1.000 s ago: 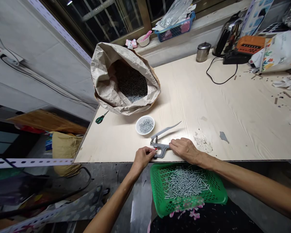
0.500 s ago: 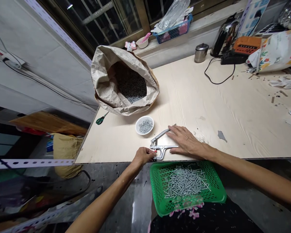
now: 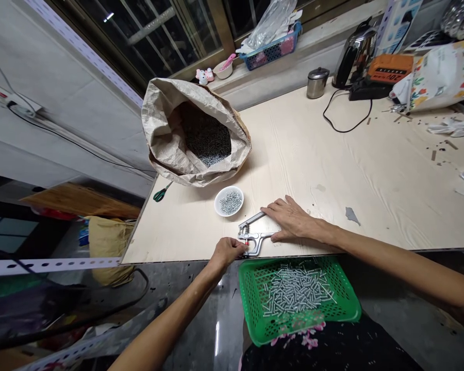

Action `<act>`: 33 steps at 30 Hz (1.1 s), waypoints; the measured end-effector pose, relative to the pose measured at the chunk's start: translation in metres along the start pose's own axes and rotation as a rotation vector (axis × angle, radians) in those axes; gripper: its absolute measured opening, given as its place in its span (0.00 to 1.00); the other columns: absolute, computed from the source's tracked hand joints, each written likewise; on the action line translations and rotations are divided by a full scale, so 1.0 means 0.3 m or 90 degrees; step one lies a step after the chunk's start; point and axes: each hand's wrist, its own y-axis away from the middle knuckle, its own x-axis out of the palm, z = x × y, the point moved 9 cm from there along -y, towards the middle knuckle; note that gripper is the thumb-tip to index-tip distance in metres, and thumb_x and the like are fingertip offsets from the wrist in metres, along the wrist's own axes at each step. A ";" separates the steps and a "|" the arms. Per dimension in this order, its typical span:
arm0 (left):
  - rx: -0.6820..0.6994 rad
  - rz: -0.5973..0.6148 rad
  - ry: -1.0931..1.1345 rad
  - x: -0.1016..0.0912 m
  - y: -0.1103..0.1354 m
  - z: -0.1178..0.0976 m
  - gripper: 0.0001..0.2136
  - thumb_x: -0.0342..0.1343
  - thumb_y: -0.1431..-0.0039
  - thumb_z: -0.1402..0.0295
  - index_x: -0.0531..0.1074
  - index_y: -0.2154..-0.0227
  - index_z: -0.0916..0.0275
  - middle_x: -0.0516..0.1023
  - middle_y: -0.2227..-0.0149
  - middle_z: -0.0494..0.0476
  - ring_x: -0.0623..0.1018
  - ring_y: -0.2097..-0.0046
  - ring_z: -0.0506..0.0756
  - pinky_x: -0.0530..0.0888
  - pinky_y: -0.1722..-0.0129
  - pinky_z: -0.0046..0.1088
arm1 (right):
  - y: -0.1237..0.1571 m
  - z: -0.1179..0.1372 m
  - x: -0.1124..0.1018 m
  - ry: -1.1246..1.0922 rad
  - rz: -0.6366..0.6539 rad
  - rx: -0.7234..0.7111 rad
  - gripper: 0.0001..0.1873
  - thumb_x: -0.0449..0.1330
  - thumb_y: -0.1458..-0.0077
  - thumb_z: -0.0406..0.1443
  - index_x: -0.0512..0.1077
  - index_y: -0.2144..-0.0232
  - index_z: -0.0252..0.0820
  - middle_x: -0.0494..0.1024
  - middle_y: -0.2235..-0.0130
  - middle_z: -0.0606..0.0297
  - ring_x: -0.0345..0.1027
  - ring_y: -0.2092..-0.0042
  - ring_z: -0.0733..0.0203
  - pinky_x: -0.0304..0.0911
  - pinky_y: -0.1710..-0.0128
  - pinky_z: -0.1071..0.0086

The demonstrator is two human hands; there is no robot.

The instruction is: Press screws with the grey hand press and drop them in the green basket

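Note:
A pair of silver snap-fastener pliers [image 3: 260, 238] lies at the table's front edge, with a spring and a red part at its jaw. My right hand [image 3: 292, 219] grips the two handles, fingers over the upper one and thumb by the lower one. At the jaw, my left hand [image 3: 229, 252] is closed in a pinch; whatever is between its fingertips is too small to make out. Just behind the pliers stands a white bowl [image 3: 217, 205] of small metal pieces. Below the table edge, a green basket [image 3: 251, 322] holds many ridged metal pieces on my lap.
A large open sack [image 3: 156, 123] of dark metal pieces stands at the back left, beside green-handled scissors [image 3: 160, 194]. Along the back right are a lidded metal canister [image 3: 317, 85], a kettle [image 3: 355, 51] and a black cord [image 3: 342, 130]. A grey scrap [image 3: 351, 215] lies right of my hand.
My right hand has pressed the upper handle somewhat closer to the lower one. The left hand stays at the jaw. The whole view has shifted slightly.

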 end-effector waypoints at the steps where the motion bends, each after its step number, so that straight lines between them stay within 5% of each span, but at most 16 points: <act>1: 0.002 0.005 0.007 0.001 -0.001 0.000 0.17 0.59 0.63 0.53 0.68 0.85 0.64 0.64 0.84 0.48 0.64 0.77 0.49 0.61 0.74 0.26 | 0.005 0.002 -0.003 -0.005 -0.005 0.001 0.38 0.68 0.56 0.49 0.63 0.46 0.39 0.72 0.53 0.53 0.61 0.51 0.46 0.50 0.49 0.50; 5: 0.004 -0.006 -0.047 -0.004 0.026 -0.012 0.15 0.57 0.56 0.58 0.67 0.85 0.64 0.65 0.83 0.49 0.65 0.77 0.49 0.62 0.73 0.26 | 0.024 0.015 -0.010 -0.022 -0.048 -0.014 0.34 0.67 0.53 0.45 0.63 0.47 0.40 0.73 0.56 0.56 0.62 0.54 0.49 0.51 0.52 0.53; 7: 0.037 -0.072 -0.140 -0.023 0.064 -0.049 0.15 0.56 0.50 0.60 0.67 0.84 0.64 0.68 0.80 0.51 0.68 0.75 0.51 0.63 0.72 0.27 | 0.032 0.021 -0.007 -0.026 -0.076 -0.024 0.32 0.66 0.51 0.45 0.62 0.46 0.41 0.74 0.56 0.57 0.62 0.54 0.50 0.51 0.52 0.54; 11: 0.291 -0.241 -0.321 -0.020 0.160 -0.240 0.08 0.55 0.44 0.65 0.73 0.64 0.63 0.74 0.60 0.58 0.73 0.57 0.58 0.69 0.61 0.32 | 0.032 0.025 0.019 -0.022 -0.094 -0.023 0.32 0.65 0.49 0.43 0.60 0.45 0.41 0.74 0.56 0.56 0.63 0.54 0.49 0.52 0.53 0.55; 14: 0.470 -0.199 -0.428 0.065 0.161 -0.353 0.21 0.58 0.46 0.68 0.66 0.49 0.60 0.69 0.48 0.61 0.68 0.49 0.60 0.68 0.51 0.38 | 0.033 0.025 0.027 -0.024 -0.094 -0.004 0.36 0.67 0.51 0.41 0.58 0.43 0.38 0.73 0.53 0.54 0.62 0.53 0.49 0.55 0.54 0.56; 18: 0.507 -0.095 -0.547 0.121 0.073 -0.398 0.31 0.62 0.49 0.65 0.59 0.43 0.64 0.69 0.48 0.64 0.69 0.51 0.61 0.68 0.51 0.40 | 0.061 0.029 -0.003 -0.037 -0.064 0.010 0.40 0.69 0.55 0.40 0.58 0.44 0.31 0.71 0.53 0.51 0.62 0.54 0.51 0.59 0.56 0.60; 21: 0.514 -0.077 -0.580 0.120 0.039 -0.423 0.33 0.65 0.52 0.60 0.60 0.44 0.64 0.70 0.51 0.64 0.69 0.52 0.62 0.67 0.52 0.40 | 0.089 0.017 -0.043 -0.031 -0.060 0.024 0.30 0.69 0.54 0.42 0.65 0.53 0.32 0.70 0.56 0.52 0.61 0.56 0.53 0.60 0.60 0.62; 28: 0.551 -0.052 -0.478 0.144 0.048 -0.440 0.08 0.55 0.41 0.64 0.71 0.63 0.63 0.72 0.63 0.59 0.69 0.57 0.58 0.68 0.57 0.35 | 0.066 -0.018 0.023 0.050 -0.058 0.031 0.05 0.62 0.46 0.34 0.70 0.68 0.39 0.72 0.65 0.59 0.62 0.62 0.57 0.58 0.64 0.64; 33: 0.520 -0.069 -0.418 0.149 0.038 -0.424 0.07 0.53 0.39 0.66 0.72 0.68 0.63 0.72 0.66 0.58 0.70 0.58 0.57 0.68 0.58 0.34 | 0.050 -0.007 0.061 0.056 -0.041 0.004 0.04 0.57 0.42 0.32 0.69 0.70 0.40 0.73 0.67 0.61 0.63 0.64 0.58 0.59 0.63 0.65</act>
